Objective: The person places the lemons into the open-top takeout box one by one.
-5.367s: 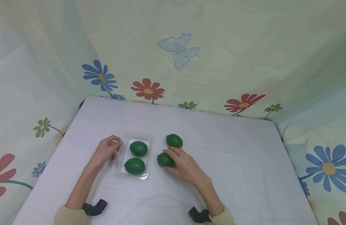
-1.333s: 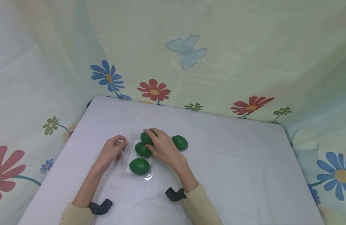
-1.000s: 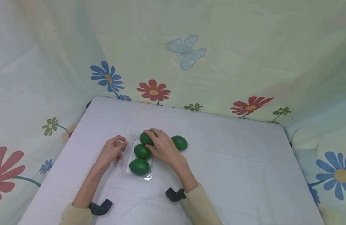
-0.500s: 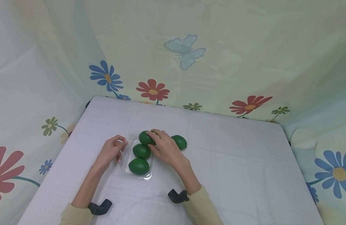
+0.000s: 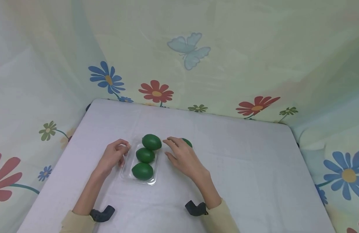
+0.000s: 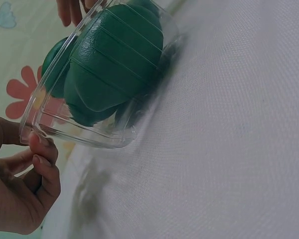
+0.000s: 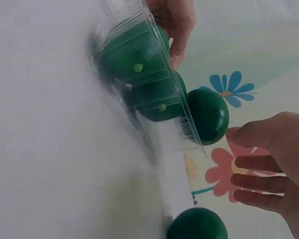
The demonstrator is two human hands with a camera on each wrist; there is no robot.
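Three green limes sit in a row in a clear plastic tray (image 5: pixel 151 183): a near lime (image 5: pixel 142 171), a middle lime (image 5: pixel 145 155) and a far lime (image 5: pixel 151 142), which sits higher against the far end. My left hand (image 5: pixel 113 155) pinches the tray's left rim between thumb and finger, as the left wrist view shows at the clear wall (image 6: pixel 89 141). To the right of the tray my right hand (image 5: pixel 183 157) holds nothing; its fingers are spread and relaxed, close by the far lime. Another lime (image 5: pixel 187 142) lies on the table, partly hidden behind this hand.
A white cloth (image 5: pixel 240 174) covers the table. Flower-printed curtains (image 5: pixel 226 58) stand round its back and sides. Each wrist wears a black camera mount, such as the right one (image 5: pixel 195 208).
My right hand gripped a lime from the table and carried it left into the tray's far end. It has now let go and drawn back right. My left hand stays at the rim.
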